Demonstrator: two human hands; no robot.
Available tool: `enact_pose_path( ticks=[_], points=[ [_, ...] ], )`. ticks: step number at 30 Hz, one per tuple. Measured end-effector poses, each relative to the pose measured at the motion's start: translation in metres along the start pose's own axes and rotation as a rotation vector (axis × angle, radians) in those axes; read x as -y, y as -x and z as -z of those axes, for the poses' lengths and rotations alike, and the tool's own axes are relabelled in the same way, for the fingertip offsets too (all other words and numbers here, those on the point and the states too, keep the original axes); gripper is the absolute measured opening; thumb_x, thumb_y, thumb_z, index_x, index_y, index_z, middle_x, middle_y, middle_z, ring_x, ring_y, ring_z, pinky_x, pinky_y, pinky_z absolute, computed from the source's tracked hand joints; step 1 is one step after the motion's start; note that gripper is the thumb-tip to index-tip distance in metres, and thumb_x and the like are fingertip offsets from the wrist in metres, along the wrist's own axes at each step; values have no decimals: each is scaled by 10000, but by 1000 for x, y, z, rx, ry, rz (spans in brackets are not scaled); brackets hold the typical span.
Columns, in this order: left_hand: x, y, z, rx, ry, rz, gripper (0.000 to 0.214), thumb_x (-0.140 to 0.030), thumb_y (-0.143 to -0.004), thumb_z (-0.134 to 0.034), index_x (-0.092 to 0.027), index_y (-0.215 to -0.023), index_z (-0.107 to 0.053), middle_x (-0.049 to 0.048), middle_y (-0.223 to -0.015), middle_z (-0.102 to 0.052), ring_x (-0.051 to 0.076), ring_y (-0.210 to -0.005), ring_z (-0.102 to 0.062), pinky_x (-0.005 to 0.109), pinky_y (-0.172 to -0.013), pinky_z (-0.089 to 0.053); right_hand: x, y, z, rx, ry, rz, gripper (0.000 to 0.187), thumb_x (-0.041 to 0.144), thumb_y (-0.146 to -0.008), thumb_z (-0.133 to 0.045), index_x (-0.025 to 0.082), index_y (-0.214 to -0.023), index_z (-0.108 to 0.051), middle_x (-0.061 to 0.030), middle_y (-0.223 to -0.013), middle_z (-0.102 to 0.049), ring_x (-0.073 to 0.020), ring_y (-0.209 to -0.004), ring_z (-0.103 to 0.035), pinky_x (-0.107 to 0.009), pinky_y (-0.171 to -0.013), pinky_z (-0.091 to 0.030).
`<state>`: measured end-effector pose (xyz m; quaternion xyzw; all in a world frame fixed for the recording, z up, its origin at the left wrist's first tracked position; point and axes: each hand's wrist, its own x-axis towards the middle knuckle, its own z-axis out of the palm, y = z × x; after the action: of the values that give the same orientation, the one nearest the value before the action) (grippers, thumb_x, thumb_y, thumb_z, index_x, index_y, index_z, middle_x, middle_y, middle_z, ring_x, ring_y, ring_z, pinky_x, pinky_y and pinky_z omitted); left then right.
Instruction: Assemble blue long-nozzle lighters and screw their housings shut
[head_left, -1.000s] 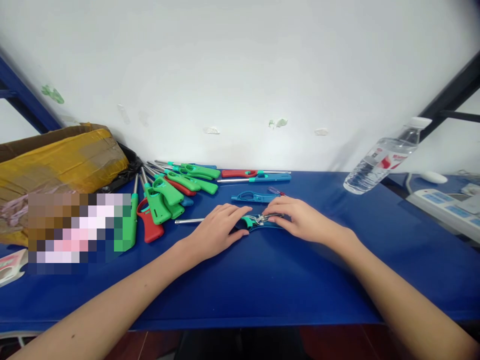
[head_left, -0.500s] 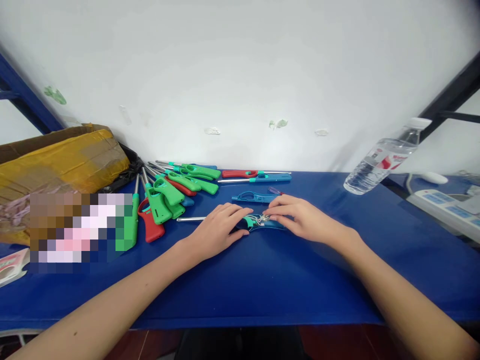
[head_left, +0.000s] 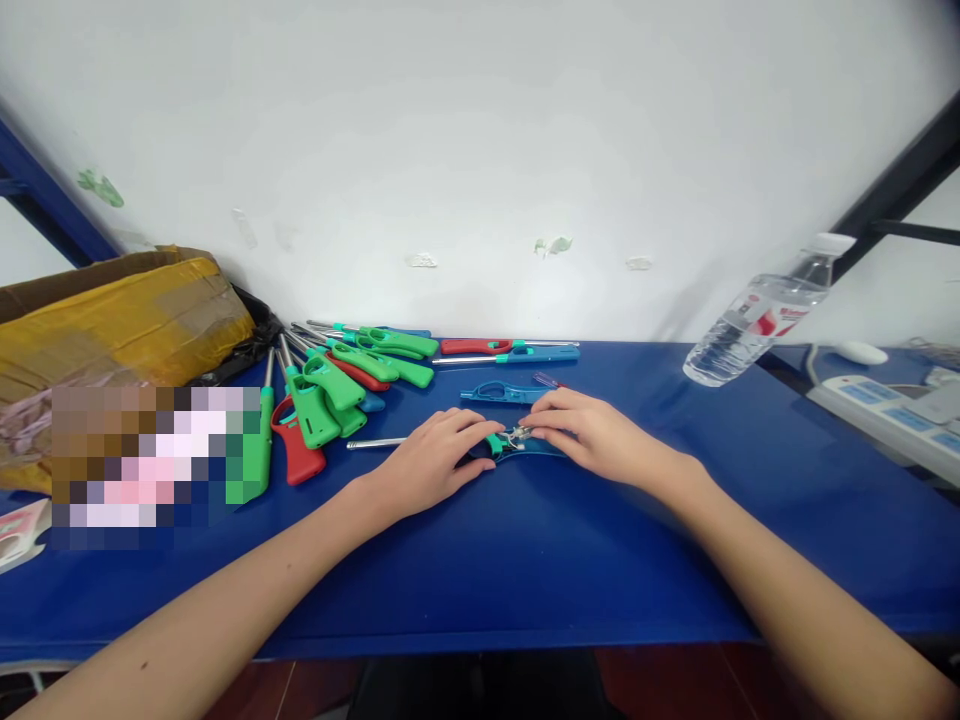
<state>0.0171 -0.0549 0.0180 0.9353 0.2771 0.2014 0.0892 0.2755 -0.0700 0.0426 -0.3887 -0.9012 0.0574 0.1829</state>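
A long-necked gas lighter [head_left: 375,443] with its blue casing open lies on the table, its metal tube pointing left. My left hand [head_left: 431,458] rests over its front part, thumb and fingers closed around the casing by the green trigger [head_left: 495,444]. Wires and small inner parts show between the hands. The fingertips of my right hand [head_left: 600,432] pinch a small metallic part [head_left: 521,433] over the open casing; its exact shape is hidden. Just behind lies a loose blue casing half [head_left: 495,394]. A thin tool with a purplish clear end [head_left: 546,380] shows partly behind my right hand.
Several green, red and blue lighters [head_left: 322,400] are heaped at the left, with a red lighter [head_left: 480,346] and a blue lighter [head_left: 544,355] along the wall. A taped cardboard box [head_left: 127,320] stands far left. On the right are a water bottle [head_left: 757,318] and a power strip [head_left: 885,405].
My right fingertips, still pinching the small part, have shifted slightly left toward the trigger. My left hand stays on the lighter. The whole view has shifted slightly.
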Motion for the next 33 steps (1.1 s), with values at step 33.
enact_pose_path(
  ticks=[33],
  points=[
    [3,-10,-4,-282,-130,-152,229,-279,-991,-462,-198,-991,-676,59,-958,-684,167,-876,-589,320,-803,-461,12,-4,-5,-58,-207,11,252,290,-955,-495,239,-1134,-665,-78,-1058,-662,-206,-974,-627,-369,-871,-520]
  ],
)
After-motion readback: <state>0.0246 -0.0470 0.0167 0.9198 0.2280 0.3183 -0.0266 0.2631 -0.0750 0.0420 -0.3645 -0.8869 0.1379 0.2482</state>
